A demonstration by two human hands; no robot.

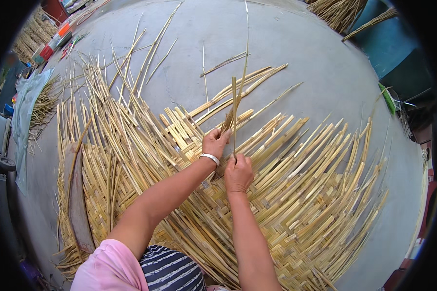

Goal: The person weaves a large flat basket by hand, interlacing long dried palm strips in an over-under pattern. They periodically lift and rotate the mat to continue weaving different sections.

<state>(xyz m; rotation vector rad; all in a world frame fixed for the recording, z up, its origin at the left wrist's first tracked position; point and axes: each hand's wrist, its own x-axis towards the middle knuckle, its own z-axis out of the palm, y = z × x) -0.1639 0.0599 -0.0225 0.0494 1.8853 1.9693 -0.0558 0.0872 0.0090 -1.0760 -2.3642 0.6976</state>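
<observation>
A large woven mat of flat yellow reed strips [286, 203] spreads over the grey concrete floor, its loose ends fanning outward. My left hand [215, 143], with a silver bangle on the wrist, pinches a raised reed strip [228, 119] just above the weave. Close beside it, my right hand [238, 172] is closed around a thin upright strip [235, 106] that sticks up from the mat. Both hands work at the mat's unfinished far edge, near its middle.
A long dark flat board [77, 203] lies on the mat's left part. Bundles of reeds lie at the far left [36, 34] and top right [337, 12]. A light sheet [26, 104] lies at left, and dark blue objects [388, 43] at right.
</observation>
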